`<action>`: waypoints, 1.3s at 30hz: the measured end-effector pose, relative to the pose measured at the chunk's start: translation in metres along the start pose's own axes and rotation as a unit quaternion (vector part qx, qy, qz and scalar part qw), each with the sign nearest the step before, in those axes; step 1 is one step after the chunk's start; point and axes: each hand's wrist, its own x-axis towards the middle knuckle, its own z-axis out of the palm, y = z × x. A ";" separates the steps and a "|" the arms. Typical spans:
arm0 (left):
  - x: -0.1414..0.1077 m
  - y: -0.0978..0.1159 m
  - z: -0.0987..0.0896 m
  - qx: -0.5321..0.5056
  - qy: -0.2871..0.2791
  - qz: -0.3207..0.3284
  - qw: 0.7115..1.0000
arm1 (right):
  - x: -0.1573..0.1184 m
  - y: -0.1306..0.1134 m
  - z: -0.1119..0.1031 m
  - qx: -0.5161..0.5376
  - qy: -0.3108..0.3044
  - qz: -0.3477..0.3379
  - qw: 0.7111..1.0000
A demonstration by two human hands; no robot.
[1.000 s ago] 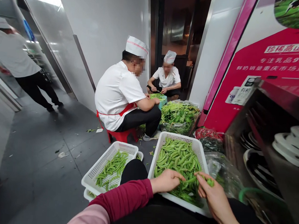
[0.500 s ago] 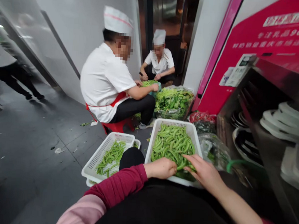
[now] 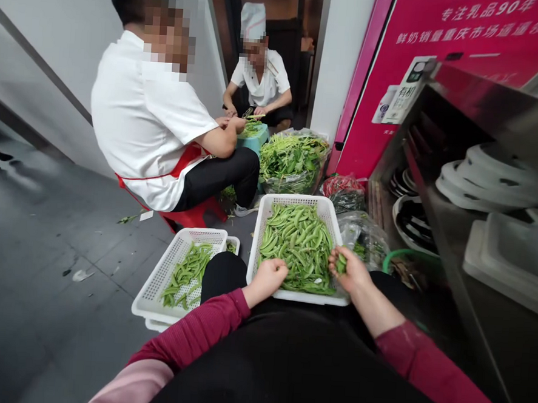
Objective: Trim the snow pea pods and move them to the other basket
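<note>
A white basket [image 3: 254, 249] full of green pea pods [image 3: 296, 243] rests at my lap. My left hand [image 3: 268, 278] is closed at the basket's near left edge; whatever it holds, if anything, is hidden. At the right edge, my right hand [image 3: 350, 270] has its fingers curled round a few green pods [image 3: 340, 263]. To the left of my knee stands a second white basket [image 3: 155, 279], lower down, with fewer pods [image 3: 186, 275] in it.
One person [image 3: 151, 115] sits on a red stool [image 3: 195, 214]; another person [image 3: 261, 73] crouches behind. Between them and me lies a bag of leafy greens [image 3: 294, 157]. A metal shelf [image 3: 458, 237] with white dishes [image 3: 489, 178] stands on the right.
The view has shifted, bringing the seated person closer. My hands have moved apart, the left toward the basket's left side, and the right has closed round pods at the right edge.
</note>
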 end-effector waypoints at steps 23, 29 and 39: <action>0.012 0.002 0.001 -0.183 -0.133 -0.082 0.971 | -0.008 0.002 0.033 -0.647 -0.129 -0.357 0.661; 0.007 0.007 -0.004 -0.217 -0.166 -0.091 0.958 | -0.016 -0.003 0.034 -0.614 -0.142 -0.356 0.690; 0.003 0.008 -0.002 -0.257 -0.181 -0.079 0.946 | -0.033 -0.003 0.040 -0.354 -0.146 -0.151 0.911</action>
